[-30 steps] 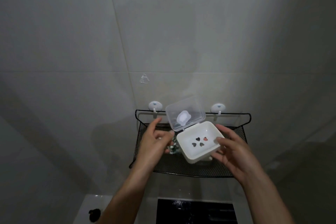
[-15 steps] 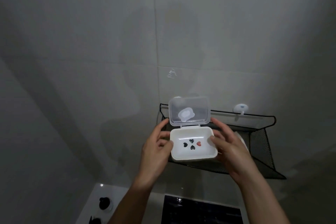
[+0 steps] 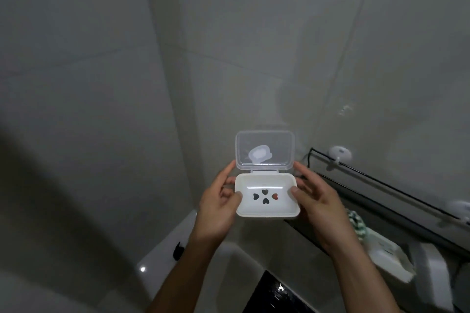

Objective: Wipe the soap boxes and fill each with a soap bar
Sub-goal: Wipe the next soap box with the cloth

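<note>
I hold a white soap box [image 3: 267, 209] in front of me, its clear hinged lid [image 3: 277, 145] standing open. Heart-shaped drain holes show in its bottom and no soap lies in it. My left hand [image 3: 218, 206] grips the box's left side, thumb on the rim. My right hand [image 3: 315, 201] grips the right side the same way. A green-and-white cloth [image 3: 357, 223] and another white soap box [image 3: 389, 256] lie on the black mesh shelf [image 3: 381, 201] to the right.
The grey tiled wall [image 3: 229, 46] fills the background, with white suction hooks [image 3: 339, 154] holding the shelf. A white ledge with a small black object [image 3: 178, 251] lies below left, and a dark glossy surface [image 3: 274, 295] sits below the box.
The box, held in both hands, has come away from the shelf to the left. The view has swung left, so the shelf now sits at the right edge.
</note>
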A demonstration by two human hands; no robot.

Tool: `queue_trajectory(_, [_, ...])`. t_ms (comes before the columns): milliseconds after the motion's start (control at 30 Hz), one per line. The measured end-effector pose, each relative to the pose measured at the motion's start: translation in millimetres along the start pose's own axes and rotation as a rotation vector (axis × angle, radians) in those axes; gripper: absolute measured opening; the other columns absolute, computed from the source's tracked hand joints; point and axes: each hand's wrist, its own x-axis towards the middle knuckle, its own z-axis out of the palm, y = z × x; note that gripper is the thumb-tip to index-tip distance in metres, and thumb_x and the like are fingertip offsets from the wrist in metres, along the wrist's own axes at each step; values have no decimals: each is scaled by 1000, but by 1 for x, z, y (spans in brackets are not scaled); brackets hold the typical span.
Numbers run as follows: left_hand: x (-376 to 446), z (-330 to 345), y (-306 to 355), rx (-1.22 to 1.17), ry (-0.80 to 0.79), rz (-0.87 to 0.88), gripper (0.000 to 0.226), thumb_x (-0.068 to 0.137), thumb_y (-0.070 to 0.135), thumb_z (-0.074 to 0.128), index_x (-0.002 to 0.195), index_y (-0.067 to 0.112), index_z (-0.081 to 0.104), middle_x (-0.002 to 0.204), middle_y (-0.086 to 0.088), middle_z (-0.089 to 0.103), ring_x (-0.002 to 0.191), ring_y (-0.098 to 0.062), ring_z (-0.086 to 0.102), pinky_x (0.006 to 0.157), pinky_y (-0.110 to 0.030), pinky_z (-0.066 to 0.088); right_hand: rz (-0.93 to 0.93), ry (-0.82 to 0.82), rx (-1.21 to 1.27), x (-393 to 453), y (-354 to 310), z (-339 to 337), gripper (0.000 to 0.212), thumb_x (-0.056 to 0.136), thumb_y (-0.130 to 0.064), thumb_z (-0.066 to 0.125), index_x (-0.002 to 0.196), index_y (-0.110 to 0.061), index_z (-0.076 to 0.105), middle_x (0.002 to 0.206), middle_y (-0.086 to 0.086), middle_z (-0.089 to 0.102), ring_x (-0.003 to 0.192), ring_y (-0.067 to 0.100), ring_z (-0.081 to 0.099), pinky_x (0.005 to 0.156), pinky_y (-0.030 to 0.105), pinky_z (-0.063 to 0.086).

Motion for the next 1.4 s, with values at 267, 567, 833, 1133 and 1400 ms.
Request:
queue_trajectory(267, [-65,-11,12,76,406,-62,65,85,-14,48,137,24,55,79,21,67,67,3,60,63,-8,46,-11,-338,-61,7,9,31,54,98,1,56,130,-41,63,113,-3,76,103,17,73,80,39,62])
queue_trajectory(567, [-168,-17,14,102,805,-97,64,79,-10,51,134,22,59,83,9,66,64,-7,47,67,-13,44,24,-727,-69,-38,31,73,52,99,1,53,133,-37,63,118,1,74,110,24,71,94,56,56])
queue_trajectory(833, [-267,-46,23,131,1086,-139,64,72,7,50,131,30,60,81,22,65,69,-10,51,67,-16,48,85,-1040,-72,-106,36,133,52,97,4,54,128,-37,65,111,-3,76,92,16,75,62,31,57])
queue_trajectory(1133, [-400,-98,32,200,1354,-204,65,83,-9,50,133,32,58,78,23,62,63,-4,50,65,-12,46,113,-1299,-106,-225,45,215,55,95,2,59,127,-43,64,111,-8,75,91,11,74,60,31,57])
queue_trajectory(1400, [-545,-140,36,159,1508,-224,62,82,4,50,134,39,56,93,13,67,71,-3,59,67,-17,50,134,-1466,-142,-367,54,276,56,94,2,60,127,-43,65,111,-5,73,93,12,74,61,28,58])
